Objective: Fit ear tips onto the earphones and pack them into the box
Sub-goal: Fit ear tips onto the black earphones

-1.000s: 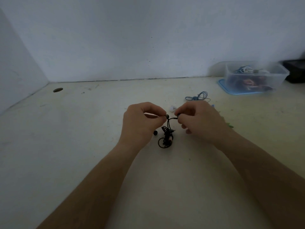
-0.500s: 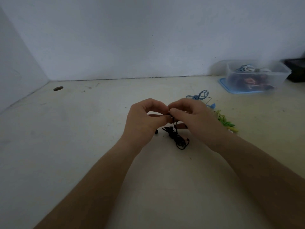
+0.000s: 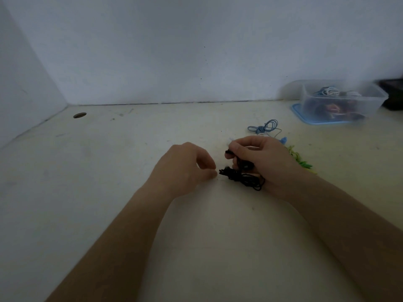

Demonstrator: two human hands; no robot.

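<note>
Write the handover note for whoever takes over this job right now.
Left hand: fingers curled beside the black earphones; a pinch on anything cannot be told.
Right hand: grips the black earphones, one bud at its fingertips.
Clear box: far right, holding other earphones. Blue earphones lie on the table.
Done: unclear whether tips are on.
Left: fit tips, pack into box.

Plain worktable (image 3: pixel 109 171) corner, white walls (image 3: pixel 196 51), storage box (image 3: pixel 370 101)

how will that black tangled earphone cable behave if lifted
Probably floppy: the thin black earphone cable bunches in loose loops beside the right hand. Likely light, since that one hand's grip alone holds it. The loops could snag or unravel when moved.
</note>
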